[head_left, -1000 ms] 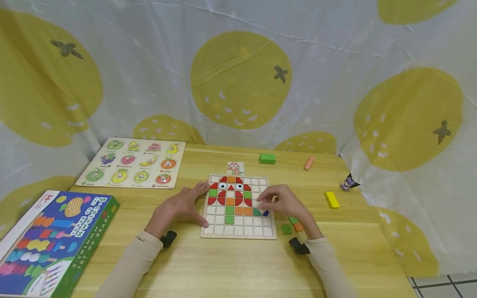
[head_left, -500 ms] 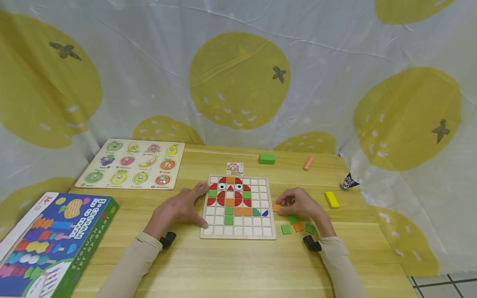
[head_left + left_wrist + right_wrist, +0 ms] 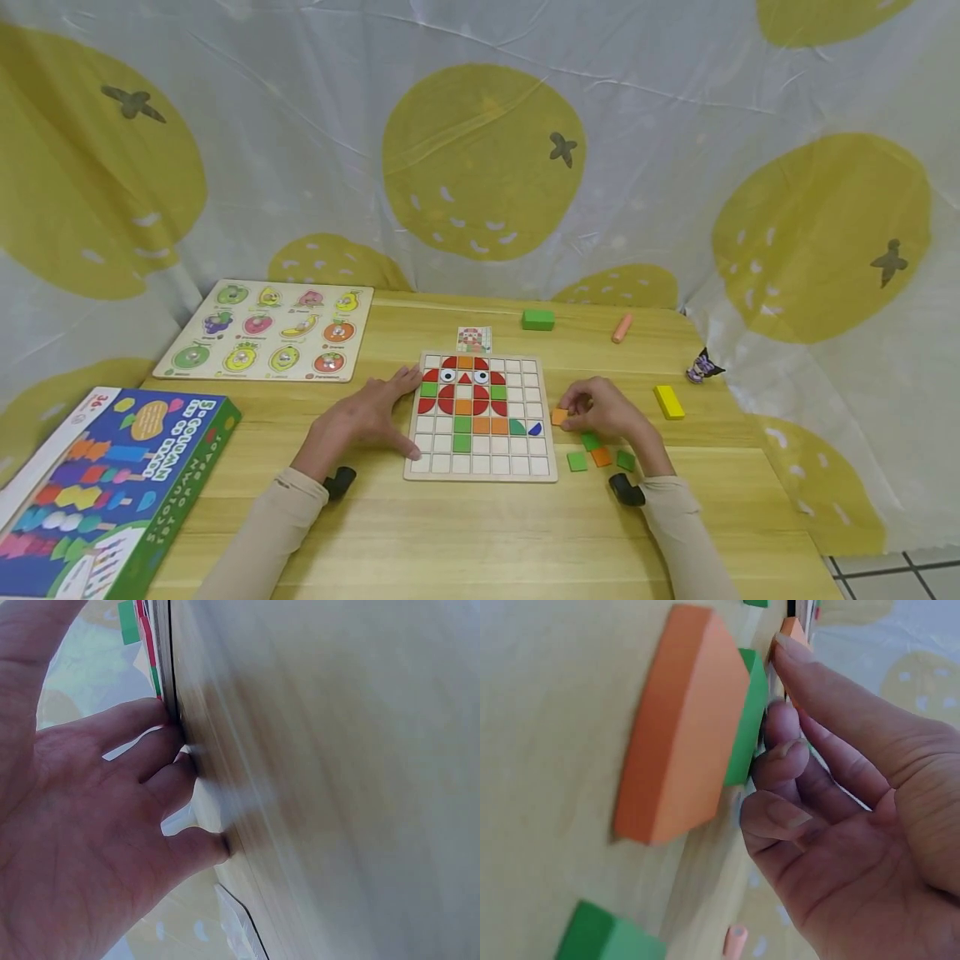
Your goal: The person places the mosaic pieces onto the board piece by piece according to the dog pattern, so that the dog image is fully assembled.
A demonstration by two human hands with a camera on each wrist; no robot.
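Note:
The wooden grid board holds a red owl-like mosaic with white eyes, plus green and orange squares, a teal quarter-round tile and a tilted blue half-round tile. Along the board's left edge rests my left hand, fingers spread, thumb at the lower left corner. Just past the right edge, my right hand pinches an orange square tile between thumb and fingertips. Beneath and below that hand lie loose green tiles and another orange tile.
A small pattern card lies behind the board. Farther out are a green block, an orange stick, a yellow block and a small figurine. A fruit puzzle and a bead-set box occupy the left.
My right hand has moved right, off the blue half-round tile on the board, and now pinches an orange tile beside the board. The left hand has stayed in place.

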